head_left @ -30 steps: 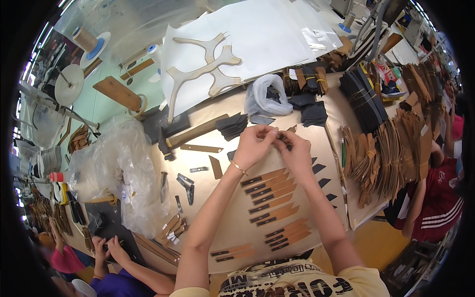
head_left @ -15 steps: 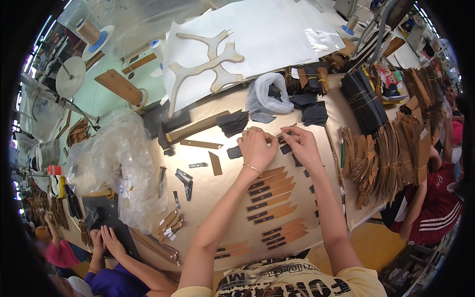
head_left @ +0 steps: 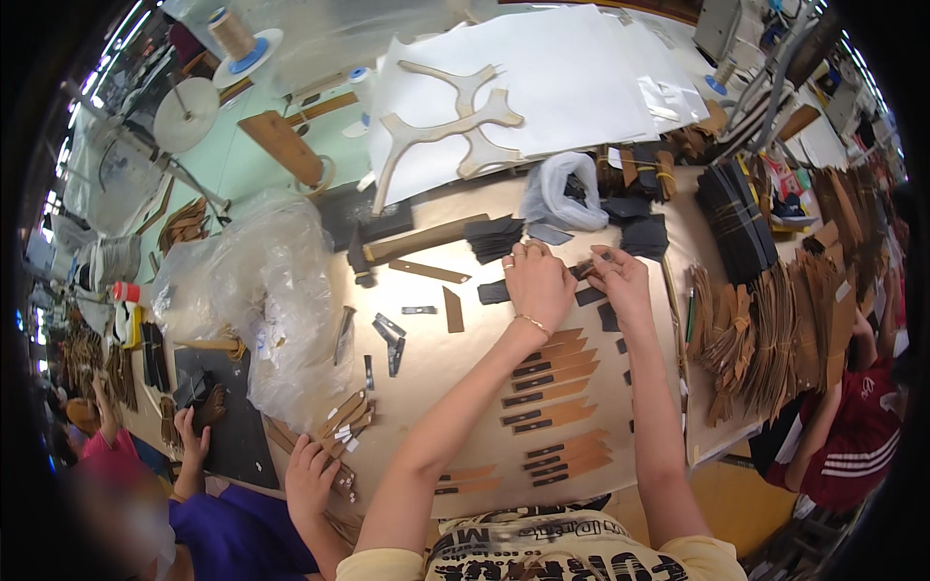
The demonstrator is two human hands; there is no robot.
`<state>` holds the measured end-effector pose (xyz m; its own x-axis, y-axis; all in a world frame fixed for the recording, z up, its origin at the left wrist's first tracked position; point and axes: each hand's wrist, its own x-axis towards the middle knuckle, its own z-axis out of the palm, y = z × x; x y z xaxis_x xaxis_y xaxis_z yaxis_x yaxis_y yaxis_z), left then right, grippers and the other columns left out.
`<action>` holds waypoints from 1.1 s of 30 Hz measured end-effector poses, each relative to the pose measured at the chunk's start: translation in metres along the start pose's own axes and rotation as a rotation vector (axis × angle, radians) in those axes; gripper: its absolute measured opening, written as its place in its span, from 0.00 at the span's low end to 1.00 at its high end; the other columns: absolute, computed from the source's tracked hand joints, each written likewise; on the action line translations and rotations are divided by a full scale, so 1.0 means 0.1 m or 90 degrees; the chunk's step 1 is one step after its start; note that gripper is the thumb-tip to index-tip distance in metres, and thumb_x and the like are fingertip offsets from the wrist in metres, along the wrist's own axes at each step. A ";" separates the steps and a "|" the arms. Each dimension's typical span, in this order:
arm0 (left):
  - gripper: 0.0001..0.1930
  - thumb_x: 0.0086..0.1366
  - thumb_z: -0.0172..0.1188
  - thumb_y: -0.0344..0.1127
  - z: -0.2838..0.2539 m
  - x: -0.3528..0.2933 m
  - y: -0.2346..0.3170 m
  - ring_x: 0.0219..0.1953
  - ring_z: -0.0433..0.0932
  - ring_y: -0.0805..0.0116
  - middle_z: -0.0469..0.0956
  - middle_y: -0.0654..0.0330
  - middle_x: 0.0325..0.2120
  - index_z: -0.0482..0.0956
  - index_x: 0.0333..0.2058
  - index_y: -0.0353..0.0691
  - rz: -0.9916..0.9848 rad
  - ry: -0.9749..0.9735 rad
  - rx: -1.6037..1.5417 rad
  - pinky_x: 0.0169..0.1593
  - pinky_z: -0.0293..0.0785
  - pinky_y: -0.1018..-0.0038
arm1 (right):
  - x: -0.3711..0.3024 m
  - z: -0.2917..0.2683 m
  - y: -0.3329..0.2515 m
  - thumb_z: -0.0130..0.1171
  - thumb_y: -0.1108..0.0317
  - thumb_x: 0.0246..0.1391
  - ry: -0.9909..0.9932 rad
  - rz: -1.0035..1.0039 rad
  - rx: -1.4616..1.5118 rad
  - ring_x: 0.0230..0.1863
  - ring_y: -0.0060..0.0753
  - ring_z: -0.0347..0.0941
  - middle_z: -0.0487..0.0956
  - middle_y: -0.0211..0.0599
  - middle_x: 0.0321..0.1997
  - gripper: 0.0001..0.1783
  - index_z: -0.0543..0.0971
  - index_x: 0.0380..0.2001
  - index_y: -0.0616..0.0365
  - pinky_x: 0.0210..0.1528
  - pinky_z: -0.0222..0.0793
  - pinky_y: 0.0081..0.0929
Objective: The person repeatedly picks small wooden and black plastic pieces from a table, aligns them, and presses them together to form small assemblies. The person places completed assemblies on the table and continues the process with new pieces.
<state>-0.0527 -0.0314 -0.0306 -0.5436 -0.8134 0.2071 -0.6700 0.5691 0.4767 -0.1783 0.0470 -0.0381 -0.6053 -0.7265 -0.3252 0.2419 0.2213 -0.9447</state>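
My right hand (head_left: 620,283) is closed in a pinch on a small dark strip (head_left: 583,269) above the table. Beside it, my left hand (head_left: 540,290) has its fingers curled down; whatever they hold is hidden. Small black leather pieces (head_left: 493,292) lie left of that hand, and a fanned stack of black pieces (head_left: 492,238) is just beyond it. Below my wrists, several tan leather strips with dark tabs (head_left: 554,370) are laid in overlapping rows. More small black pieces (head_left: 607,317) lie beside my right wrist.
A hammer (head_left: 417,240) lies beyond my left forearm, near a crumpled clear plastic bag (head_left: 281,310). Bundled brown strips (head_left: 775,320) and black stacks (head_left: 733,221) fill the right side. At lower left, a co-worker's hand (head_left: 310,474) reaches onto the table by small brown strips (head_left: 347,416).
The whole scene has shifted rightward in the picture. My hands stay close together over the same spot. The co-worker's hand at lower left has moved from the dark board to the brown strips.
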 end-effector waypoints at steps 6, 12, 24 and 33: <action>0.11 0.55 0.66 0.43 -0.31 -0.12 0.00 0.46 0.73 0.54 0.78 0.54 0.36 0.86 0.32 0.42 0.010 -0.007 -0.028 0.49 0.66 0.58 | 0.08 -0.10 0.11 0.59 0.69 0.62 -0.038 -0.073 -0.132 0.32 0.17 0.76 0.81 0.30 0.32 0.16 0.78 0.50 0.67 0.36 0.72 0.15; 0.08 0.58 0.63 0.26 -1.40 -0.37 -1.30 0.38 0.79 0.60 0.80 0.56 0.34 0.83 0.37 0.39 -0.036 0.342 -0.302 0.45 0.73 0.67 | 0.09 -0.15 0.12 0.56 0.71 0.64 -0.021 -0.025 -0.122 0.41 0.18 0.75 0.79 0.31 0.41 0.17 0.77 0.54 0.66 0.47 0.72 0.18; 0.14 0.46 0.72 0.42 -2.09 -1.20 -3.54 0.27 0.83 0.50 0.82 0.47 0.21 0.86 0.22 0.36 -0.410 0.186 0.033 0.36 0.78 0.63 | 0.07 -0.14 0.09 0.56 0.70 0.63 -0.031 -0.043 -0.136 0.42 0.23 0.79 0.81 0.36 0.40 0.19 0.75 0.55 0.65 0.47 0.75 0.21; 0.12 0.56 0.62 0.25 -2.55 -1.44 -3.63 0.34 0.84 0.55 0.83 0.48 0.27 0.82 0.41 0.35 -0.471 0.204 -0.063 0.38 0.77 0.63 | -0.01 -0.04 0.06 0.60 0.74 0.60 -0.011 -0.049 -0.074 0.33 0.19 0.76 0.83 0.35 0.32 0.17 0.77 0.52 0.64 0.39 0.72 0.18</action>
<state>0.3979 -0.1513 -0.0156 0.2041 -0.9783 0.0354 -0.7427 -0.1312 0.6567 -0.1796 0.0512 -0.0436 -0.6055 -0.7550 -0.2516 0.1051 0.2375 -0.9657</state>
